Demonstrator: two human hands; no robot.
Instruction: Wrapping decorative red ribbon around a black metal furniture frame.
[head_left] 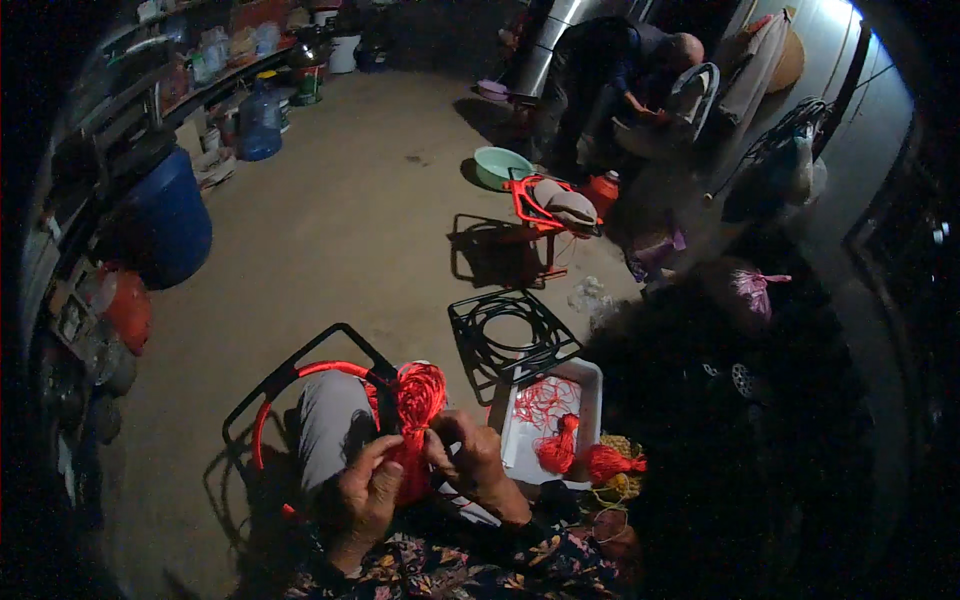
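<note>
A looped hank of red cord (421, 392) stands over my lap, drawn in at a narrow neck. Beside that neck, my right hand (475, 460) is closed in a pinch on the cord. On the other side, my left hand (370, 490) has its fingers bent against the cord below the loops; its grip is partly hidden. Against my left leg leans a black angular frame (283, 377) with a curved bar wrapped in red (335, 366). More red cord hangs between my hands, in shadow.
At my right, a white bin (594, 385) holds loose red strands and a small red hank (560, 447). Black frames (510, 335) lie beyond it. Farther off are a red frame stool (540, 207), a green basin (500, 165) and a bending person (610, 85). A blue barrel (178, 222) stands left.
</note>
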